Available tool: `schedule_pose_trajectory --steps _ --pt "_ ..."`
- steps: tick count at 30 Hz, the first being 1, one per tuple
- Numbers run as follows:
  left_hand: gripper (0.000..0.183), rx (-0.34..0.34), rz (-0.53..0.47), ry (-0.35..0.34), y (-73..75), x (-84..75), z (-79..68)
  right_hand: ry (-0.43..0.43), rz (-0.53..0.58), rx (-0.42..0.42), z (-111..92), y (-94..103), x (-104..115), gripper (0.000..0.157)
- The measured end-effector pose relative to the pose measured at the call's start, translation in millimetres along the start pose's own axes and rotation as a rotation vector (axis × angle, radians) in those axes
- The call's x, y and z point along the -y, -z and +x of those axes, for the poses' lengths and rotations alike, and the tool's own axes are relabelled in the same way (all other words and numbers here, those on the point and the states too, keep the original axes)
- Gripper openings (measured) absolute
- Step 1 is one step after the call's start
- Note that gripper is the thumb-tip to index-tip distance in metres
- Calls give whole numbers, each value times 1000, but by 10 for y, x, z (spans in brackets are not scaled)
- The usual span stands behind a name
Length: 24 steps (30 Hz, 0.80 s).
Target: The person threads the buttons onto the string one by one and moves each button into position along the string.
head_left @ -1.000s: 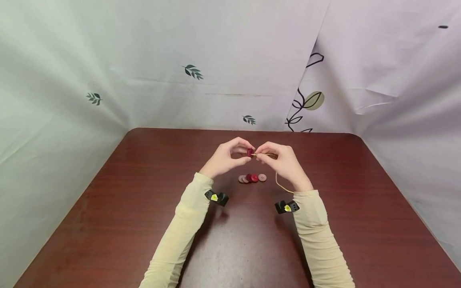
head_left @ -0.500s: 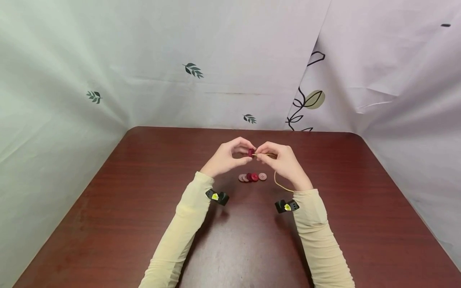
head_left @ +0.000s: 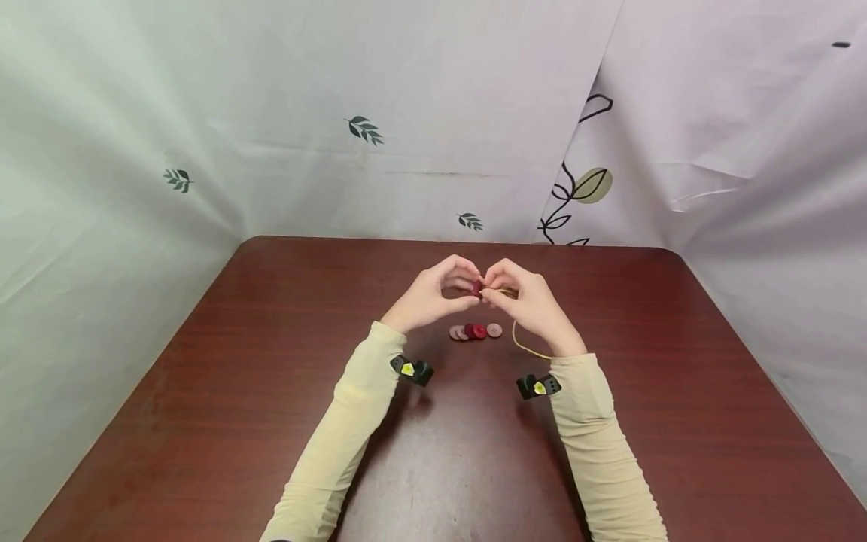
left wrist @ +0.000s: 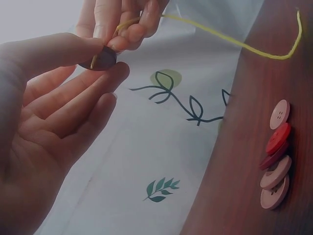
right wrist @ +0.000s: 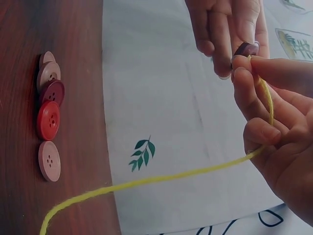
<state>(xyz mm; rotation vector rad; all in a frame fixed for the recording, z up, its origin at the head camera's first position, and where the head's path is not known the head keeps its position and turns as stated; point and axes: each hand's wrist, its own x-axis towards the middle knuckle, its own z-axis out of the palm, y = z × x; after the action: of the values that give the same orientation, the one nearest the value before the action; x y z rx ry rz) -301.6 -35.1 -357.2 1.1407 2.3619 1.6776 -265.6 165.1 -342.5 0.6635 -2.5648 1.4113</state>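
My left hand [head_left: 430, 298] pinches a dark maroon button [left wrist: 106, 59] between its thumb and fingers, held up above the table. Close against it, my right hand [head_left: 533, 302] pinches a yellow string [right wrist: 195, 173] near the string's end. A short bit of the string shows at the button's face in the left wrist view; whether it passes through a hole is hard to tell. From the right hand the rest of the string hangs down in a loose curve. The fingertips of both hands meet at the button and partly hide it.
On the brown table [head_left: 271, 361], below the hands, lie several buttons in a row: a pink button [right wrist: 49, 161] at one end, a red button [right wrist: 48, 120], a maroon button [right wrist: 53, 92] and overlapping pink buttons [right wrist: 48, 75]. A pale printed cloth [head_left: 433, 98] hangs behind the table.
My left hand has shifted slightly right with the button, and the gap to the right hand's fingertips has closed. The length of string seen between them has shortened. The row of buttons stays put.
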Motion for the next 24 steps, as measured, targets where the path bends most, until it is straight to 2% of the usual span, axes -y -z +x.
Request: schedule_pose_trajectory --steps 6,13,24 --pt "35 -4 -2 16 -5 6 3 14 -12 12 3 -2 -18 16" --pt "19 12 28 42 -3 15 -9 3 -4 39 4 1 -24 13" --pt "13 8 39 70 -4 -9 -16 16 -12 86 1 18 -25 17"
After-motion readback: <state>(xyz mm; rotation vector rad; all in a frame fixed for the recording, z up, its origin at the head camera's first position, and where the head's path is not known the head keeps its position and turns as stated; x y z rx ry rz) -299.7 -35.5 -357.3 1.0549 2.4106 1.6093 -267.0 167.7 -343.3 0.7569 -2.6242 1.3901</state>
